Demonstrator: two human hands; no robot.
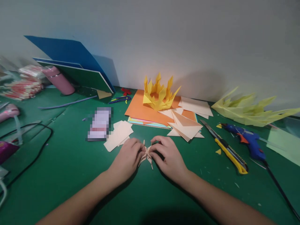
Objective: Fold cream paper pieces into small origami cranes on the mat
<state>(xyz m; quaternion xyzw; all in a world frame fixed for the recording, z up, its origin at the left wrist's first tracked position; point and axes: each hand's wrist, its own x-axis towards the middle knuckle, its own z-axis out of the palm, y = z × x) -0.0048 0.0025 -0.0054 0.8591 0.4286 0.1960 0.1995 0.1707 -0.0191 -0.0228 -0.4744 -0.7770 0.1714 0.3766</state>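
Observation:
Between my two hands is a small peach folded-paper flower (147, 153) with several pointed petals. My left hand (128, 156) pinches its left side with thumb and fingers. On the opposite side my right hand (167, 156) pinches it too, fingers curled. The flower is held low over the green table; whether it touches the surface I cannot tell. Just beyond my left hand lie loose peach paper pieces (120, 132). Past my right hand are folded peach sheets (185, 126).
A yellow paper crown (159, 97) stands on orange paper (136, 107). At right lie a yellow cutter (229, 153), a blue glue gun (252, 142) and a pale-yellow folded paper piece (253, 111). A phone (99, 123), a pink bottle (58, 79) and a black cable (35, 162) are left.

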